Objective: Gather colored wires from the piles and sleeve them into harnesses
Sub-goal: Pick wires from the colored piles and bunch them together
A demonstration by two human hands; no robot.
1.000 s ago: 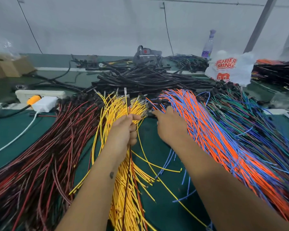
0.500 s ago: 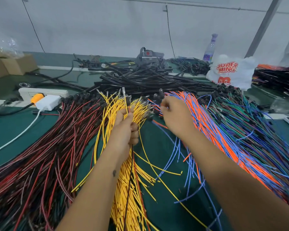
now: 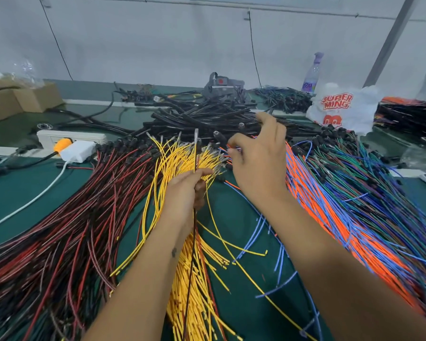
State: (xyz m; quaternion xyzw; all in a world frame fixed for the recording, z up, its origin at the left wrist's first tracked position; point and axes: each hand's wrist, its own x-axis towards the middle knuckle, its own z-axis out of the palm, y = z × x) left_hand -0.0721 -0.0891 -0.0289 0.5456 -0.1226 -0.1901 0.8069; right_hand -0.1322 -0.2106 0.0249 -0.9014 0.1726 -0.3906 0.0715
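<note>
My left hand (image 3: pixel 186 190) is closed around a thin dark wire (image 3: pixel 195 153) that stands up past my thumb and trails down toward me over the yellow pile (image 3: pixel 182 271). My right hand (image 3: pixel 256 168) is raised at the head of the orange and blue pile (image 3: pixel 330 205), thumb and forefinger pinching what looks like an orange wire end (image 3: pixel 229 146), the other fingers spread loose above the black tubes (image 3: pixel 207 119); I cannot tell whether more than one strand is caught. To do this well, I think I should pull a single strand straight along the lie of its pile so the neighbours stay put, then bring its metal tip level with the tip I already hold before I add another colour; uneven tips would likely snag in the sleeve. The red and black pile (image 3: pixel 71 217) lies to my left, the green and blue pile (image 3: pixel 379 180) to my far right. Everything rests on a green bench top (image 3: pixel 10 193). Farther back are a power strip (image 3: pixel 71 137) with an orange plug and a white adapter (image 3: pixel 78 150), cardboard boxes (image 3: pixel 22 99), a printed plastic bag (image 3: pixel 340 107), a bottle (image 3: pixel 311 75), and a pale wall with cables hanging down it.
</note>
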